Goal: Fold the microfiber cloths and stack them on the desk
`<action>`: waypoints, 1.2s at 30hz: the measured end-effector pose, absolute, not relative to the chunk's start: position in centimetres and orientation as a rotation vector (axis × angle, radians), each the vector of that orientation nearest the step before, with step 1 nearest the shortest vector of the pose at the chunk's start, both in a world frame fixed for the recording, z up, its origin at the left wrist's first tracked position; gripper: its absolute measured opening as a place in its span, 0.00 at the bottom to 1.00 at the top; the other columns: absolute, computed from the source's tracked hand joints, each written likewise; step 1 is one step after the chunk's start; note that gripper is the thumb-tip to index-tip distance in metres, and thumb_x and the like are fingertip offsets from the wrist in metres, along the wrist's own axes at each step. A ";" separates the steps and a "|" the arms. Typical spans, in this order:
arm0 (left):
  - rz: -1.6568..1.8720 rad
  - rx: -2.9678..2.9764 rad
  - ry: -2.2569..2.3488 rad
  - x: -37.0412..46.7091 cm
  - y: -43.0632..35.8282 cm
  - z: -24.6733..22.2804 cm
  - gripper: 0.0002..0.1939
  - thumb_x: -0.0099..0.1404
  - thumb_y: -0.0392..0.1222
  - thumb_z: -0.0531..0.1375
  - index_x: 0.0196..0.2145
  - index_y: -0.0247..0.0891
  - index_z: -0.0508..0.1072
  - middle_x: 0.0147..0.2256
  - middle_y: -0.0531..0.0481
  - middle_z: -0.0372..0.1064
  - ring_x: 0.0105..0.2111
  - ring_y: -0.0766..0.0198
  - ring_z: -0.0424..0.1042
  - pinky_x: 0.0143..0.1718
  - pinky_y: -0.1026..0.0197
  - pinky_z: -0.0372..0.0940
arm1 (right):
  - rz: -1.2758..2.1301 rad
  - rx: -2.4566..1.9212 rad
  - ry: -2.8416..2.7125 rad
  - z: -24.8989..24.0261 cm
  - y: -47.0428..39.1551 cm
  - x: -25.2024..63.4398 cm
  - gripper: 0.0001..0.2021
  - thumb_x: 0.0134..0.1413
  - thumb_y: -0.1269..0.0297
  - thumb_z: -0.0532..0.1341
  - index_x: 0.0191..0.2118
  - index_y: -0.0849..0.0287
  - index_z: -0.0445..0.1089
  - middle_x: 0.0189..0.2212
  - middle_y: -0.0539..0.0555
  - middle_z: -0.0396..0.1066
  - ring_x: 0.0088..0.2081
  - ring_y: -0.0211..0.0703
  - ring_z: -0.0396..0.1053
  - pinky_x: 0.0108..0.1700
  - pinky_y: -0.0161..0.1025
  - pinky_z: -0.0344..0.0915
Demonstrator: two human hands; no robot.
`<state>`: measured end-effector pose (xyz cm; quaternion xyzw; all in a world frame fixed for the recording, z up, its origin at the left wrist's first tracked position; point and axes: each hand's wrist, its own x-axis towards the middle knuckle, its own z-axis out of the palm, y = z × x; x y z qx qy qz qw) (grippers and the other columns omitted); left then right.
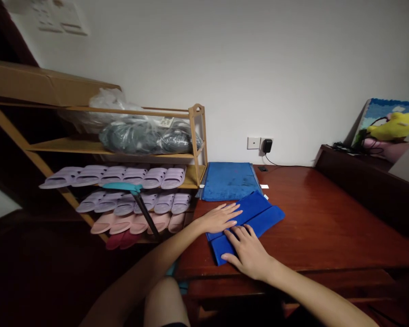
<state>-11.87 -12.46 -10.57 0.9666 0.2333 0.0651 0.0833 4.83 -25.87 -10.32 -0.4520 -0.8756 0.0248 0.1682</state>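
Observation:
A bright blue cloth (259, 220) lies folded at an angle near the front edge of the reddish wooden table (313, 227). A crease or gap runs lengthwise between its two folded sides. My left hand (221, 218) rests flat on the cloth's left part, fingers stretched toward the right. Closer to me, my right hand (248, 252) lies on the near side, fingers spread and slightly bent, thumb reaching toward the lower left corner. Just behind it sits a flat stack of darker blue cloths (229, 180) with white tags, against the wall.
Left of the table stands a wooden rack (198, 150) with lilac slippers (173, 177), pink slippers (136, 223) and a plastic-wrapped grey bundle (150, 136). A black plug adapter (267, 146) sits in the wall socket. A yellow plush toy (393, 127) is on the right ledge.

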 end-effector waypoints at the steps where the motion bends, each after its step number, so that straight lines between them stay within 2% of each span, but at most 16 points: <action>1: 0.176 2.870 0.726 -11.8 -12.6 -10.7 0.26 0.72 0.51 0.45 0.65 0.47 0.49 0.66 0.47 0.42 0.66 0.59 0.39 0.63 0.47 0.41 | 0.081 -1.276 -2.489 -10.1 -26.2 5.2 0.32 0.59 0.42 0.48 0.61 0.59 0.57 0.53 0.64 0.64 0.54 0.55 0.58 0.58 0.57 0.48; 6: 0.143 2.834 0.958 -11.6 -15.1 -10.8 0.27 0.72 0.53 0.44 0.65 0.47 0.48 0.66 0.46 0.41 0.66 0.56 0.37 0.62 0.42 0.41 | 0.204 -1.247 -2.502 -8.9 -27.6 8.2 0.30 0.57 0.45 0.54 0.59 0.58 0.57 0.46 0.61 0.64 0.48 0.53 0.60 0.55 0.57 0.50; 9: 0.172 2.798 1.111 -11.4 -17.9 -10.8 0.28 0.71 0.54 0.44 0.65 0.45 0.49 0.66 0.45 0.41 0.66 0.53 0.38 0.61 0.41 0.42 | 0.302 -1.218 -2.556 -8.2 -28.4 10.8 0.21 0.56 0.50 0.58 0.50 0.57 0.64 0.42 0.58 0.64 0.45 0.50 0.60 0.53 0.54 0.51; 12: 0.221 2.770 1.222 -11.1 -21.0 -11.0 0.30 0.70 0.58 0.44 0.65 0.44 0.50 0.66 0.42 0.43 0.65 0.48 0.40 0.59 0.38 0.44 | 0.366 -1.242 -2.592 -7.6 -29.2 13.6 0.10 0.53 0.62 0.60 0.41 0.57 0.67 0.41 0.56 0.63 0.43 0.48 0.60 0.51 0.52 0.52; 14: 0.261 2.772 1.286 -10.9 -22.8 -11.0 0.31 0.69 0.59 0.44 0.65 0.44 0.52 0.65 0.40 0.45 0.64 0.45 0.43 0.58 0.36 0.45 | 0.378 -1.278 -2.588 -7.4 -29.8 15.4 0.10 0.51 0.72 0.57 0.41 0.56 0.66 0.40 0.55 0.63 0.43 0.46 0.60 0.51 0.51 0.52; 17: 0.324 2.786 1.371 -10.5 -24.8 -11.2 0.32 0.67 0.61 0.46 0.63 0.43 0.56 0.63 0.36 0.49 0.63 0.40 0.48 0.56 0.34 0.46 | 0.365 -1.351 -2.543 -7.7 -30.6 17.9 0.15 0.52 0.77 0.51 0.43 0.55 0.66 0.41 0.57 0.64 0.43 0.47 0.60 0.50 0.50 0.53; 22: 0.371 2.768 1.474 -9.8 -26.5 -11.5 0.35 0.64 0.64 0.50 0.61 0.38 0.61 0.58 0.32 0.59 0.60 0.35 0.54 0.55 0.33 0.48 | 0.378 -1.421 -2.484 -8.6 -31.9 21.5 0.22 0.53 0.75 0.49 0.50 0.50 0.66 0.49 0.59 0.64 0.51 0.50 0.60 0.51 0.50 0.56; 25: 0.424 2.782 1.439 -9.3 -26.2 -10.9 0.32 0.65 0.61 0.49 0.58 0.37 0.65 0.57 0.32 0.60 0.59 0.35 0.55 0.55 0.33 0.49 | 0.415 -1.458 -2.474 -8.2 -32.0 22.4 0.24 0.54 0.75 0.49 0.52 0.45 0.68 0.52 0.56 0.64 0.51 0.49 0.62 0.52 0.51 0.58; 28: 0.451 2.882 1.154 -8.4 -24.8 -9.9 0.26 0.69 0.54 0.48 0.57 0.37 0.64 0.63 0.37 0.50 0.63 0.43 0.47 0.58 0.38 0.49 | 0.316 -1.522 -2.318 -8.0 -30.8 21.0 0.18 0.61 0.65 0.49 0.52 0.48 0.68 0.54 0.57 0.65 0.55 0.49 0.61 0.55 0.51 0.57; 31: 0.395 2.936 0.830 -7.4 -22.8 -9.3 0.25 0.70 0.50 0.47 0.61 0.39 0.57 0.67 0.41 0.38 0.66 0.49 0.39 0.61 0.41 0.45 | 0.082 -1.610 -2.130 -8.8 -28.9 17.8 0.23 0.63 0.53 0.48 0.60 0.54 0.60 0.61 0.61 0.55 0.62 0.52 0.51 0.59 0.53 0.53; 33: 0.337 2.911 0.764 -6.9 -21.7 -9.5 0.29 0.70 0.53 0.47 0.64 0.41 0.49 0.67 0.41 0.34 0.66 0.49 0.36 0.61 0.39 0.43 | 0.021 -1.627 -2.151 -9.9 -27.8 15.7 0.27 0.63 0.50 0.47 0.63 0.56 0.55 0.65 0.63 0.47 0.65 0.53 0.44 0.60 0.56 0.50; 36: 0.229 2.869 0.704 -6.9 -21.0 -10.2 0.36 0.68 0.60 0.48 0.66 0.41 0.44 0.67 0.40 0.36 0.66 0.48 0.35 0.61 0.36 0.39 | 0.042 -1.585 -2.283 -11.4 -27.0 13.8 0.30 0.63 0.49 0.45 0.67 0.52 0.43 0.67 0.60 0.42 0.67 0.51 0.37 0.61 0.58 0.46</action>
